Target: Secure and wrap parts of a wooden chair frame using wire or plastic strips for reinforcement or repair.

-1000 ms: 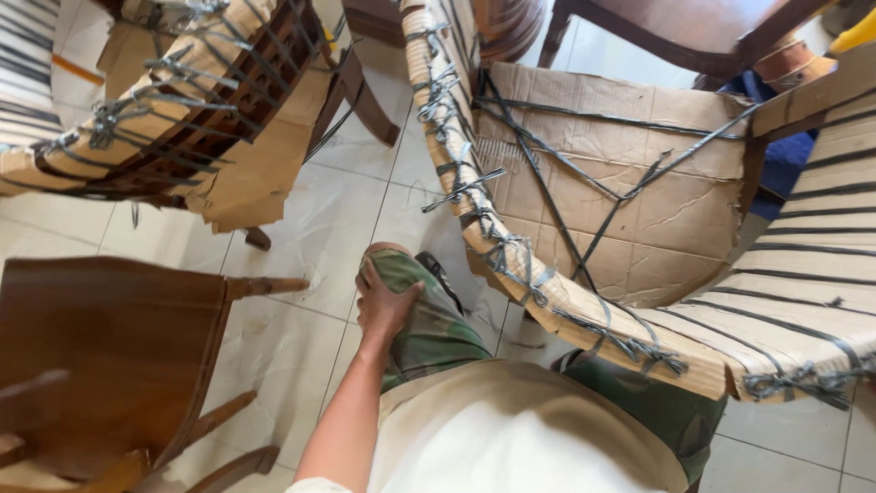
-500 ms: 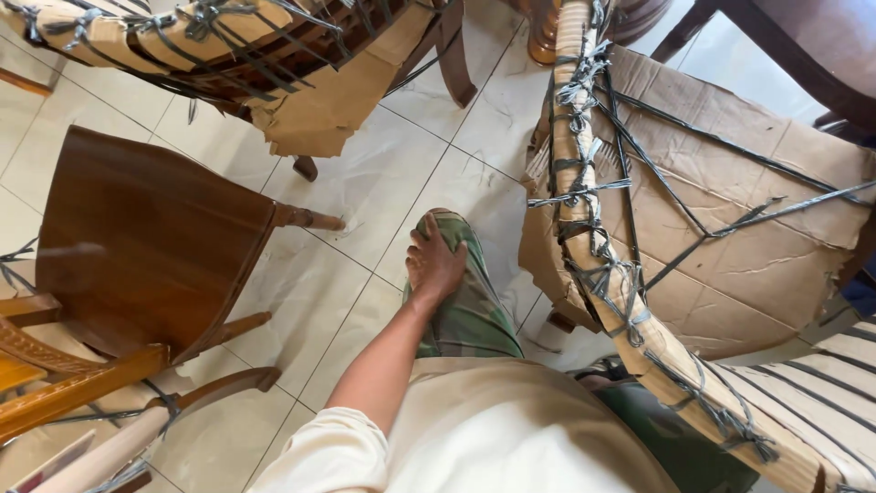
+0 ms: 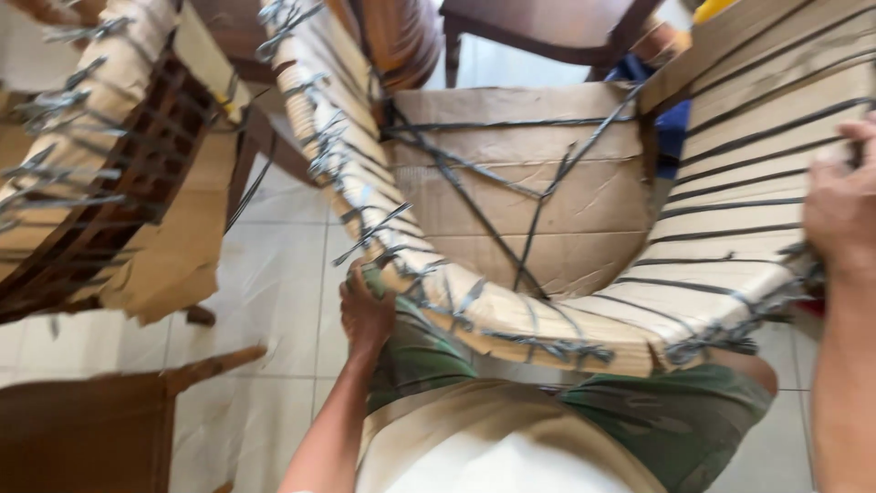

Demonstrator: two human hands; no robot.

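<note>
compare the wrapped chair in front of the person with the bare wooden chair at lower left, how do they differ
The wrapped chair is covered in tan cardboard bound with dark straps; the wooden chair shows bare brown wood. The wrapped chair lies across the person's lap and fills the middle of the view; the wooden chair sits low at the frame's corner, only partly in view. The left hand and right hand touch the wrapped chair; neither touches the wooden chair. Both stand over the pale tiled floor.

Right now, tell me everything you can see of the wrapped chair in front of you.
The wrapped chair has its curved frame bound in tan cardboard strips tied with dark straps; a cardboard sheet, crossed by straps, covers its middle. It stands on the tiled floor, tilted toward the camera. The left hand touches its lower rail beside the knee; the right hand grips its right side.
</note>
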